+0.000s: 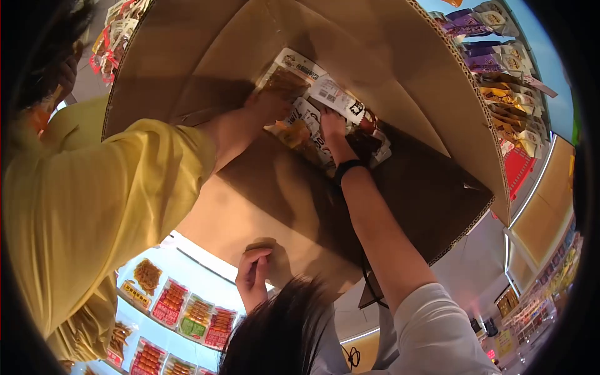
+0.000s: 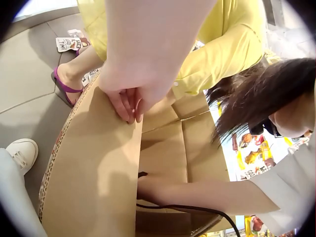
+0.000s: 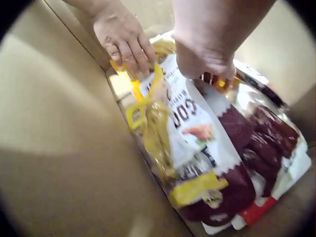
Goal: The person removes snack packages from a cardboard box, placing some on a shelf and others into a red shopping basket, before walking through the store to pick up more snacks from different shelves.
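Note:
My left hand is at the near edge of a large cardboard box. In the left wrist view, its curled fingers and thumb pinch the edge of a box flap. My right hand, with a black band on the wrist, reaches deep inside among snack packets. The right wrist view shows its curled fingers gripping an orange-brown snack packet, mostly hidden by the hand. Below lie a white-and-maroon packet and a yellow one.
Another person in a yellow sleeve reaches in from the left, that person's hand on the packets. Shelves of packaged snacks stand nearby, and more bags hang at right. A sandalled foot is beside the box.

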Action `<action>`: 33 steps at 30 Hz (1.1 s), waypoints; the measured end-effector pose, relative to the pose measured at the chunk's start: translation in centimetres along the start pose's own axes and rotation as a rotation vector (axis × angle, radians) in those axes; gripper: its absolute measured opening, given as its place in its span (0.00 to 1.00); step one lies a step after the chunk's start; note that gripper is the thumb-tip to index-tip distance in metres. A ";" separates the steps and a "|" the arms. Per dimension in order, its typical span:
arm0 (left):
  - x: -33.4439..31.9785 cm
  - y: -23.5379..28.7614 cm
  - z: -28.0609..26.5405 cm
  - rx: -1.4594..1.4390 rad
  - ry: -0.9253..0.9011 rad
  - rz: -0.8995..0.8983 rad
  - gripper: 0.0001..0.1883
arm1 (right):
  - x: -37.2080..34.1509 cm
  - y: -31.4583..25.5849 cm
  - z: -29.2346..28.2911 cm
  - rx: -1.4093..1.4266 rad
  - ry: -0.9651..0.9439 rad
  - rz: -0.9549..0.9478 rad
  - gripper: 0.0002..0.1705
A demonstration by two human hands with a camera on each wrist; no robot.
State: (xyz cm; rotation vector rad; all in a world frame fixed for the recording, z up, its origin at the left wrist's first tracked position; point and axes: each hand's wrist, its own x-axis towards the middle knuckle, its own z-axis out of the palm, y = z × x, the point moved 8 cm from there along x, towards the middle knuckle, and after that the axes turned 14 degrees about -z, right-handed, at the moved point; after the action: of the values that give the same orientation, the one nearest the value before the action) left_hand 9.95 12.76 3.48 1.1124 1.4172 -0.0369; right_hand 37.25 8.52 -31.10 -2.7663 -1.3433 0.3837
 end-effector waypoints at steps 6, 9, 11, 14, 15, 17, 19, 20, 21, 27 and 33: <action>-0.2 0.6 0.2 0.033 0.039 -0.007 0.06 | -1.3 2.8 -1.2 -0.062 -0.300 0.004 0.16; -0.1 0.5 0.2 0.036 0.037 -0.008 0.06 | -1.5 4.4 -0.8 0.001 -0.249 -0.128 0.15; 0.1 0.2 0.1 0.032 0.030 0.001 0.06 | -1.2 5.5 -1.0 0.018 -0.306 -0.131 0.14; -0.1 0.6 0.3 0.038 0.021 0.010 0.06 | -1.7 6.4 -1.0 0.112 -0.450 -0.077 0.13; -0.1 0.5 0.3 0.022 0.023 -0.004 0.06 | -1.8 6.4 -2.0 0.114 -0.481 -0.061 0.14; -0.2 0.1 0.1 0.022 0.035 -0.009 0.06 | -1.7 6.3 -2.2 0.161 -0.430 -0.067 0.13; 0.0 0.2 0.1 0.031 0.043 0.003 0.06 | -1.9 6.1 -2.8 0.156 -0.471 -0.132 0.12; 0.0 0.3 0.1 0.021 0.033 0.009 0.06 | -2.0 5.4 -3.3 0.160 -0.494 -0.165 0.12; 0.1 0.3 0.1 0.010 0.024 0.016 0.06 | -1.5 5.4 -0.5 0.124 -0.513 -0.194 0.13; 0.2 0.2 0.3 -0.013 0.017 0.028 0.06 | 0.8 1.6 -2.6 -0.100 -0.142 -0.503 0.14; 0.0 0.4 0.2 0.028 0.009 0.001 0.07 | 0.3 0.4 -2.5 -0.012 -0.521 -0.460 0.09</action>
State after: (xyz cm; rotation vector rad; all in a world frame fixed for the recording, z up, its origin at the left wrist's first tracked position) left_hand 10.39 12.85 3.69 1.1379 1.4277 -0.0509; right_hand 38.30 8.71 -28.82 -2.3319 -2.0199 1.1066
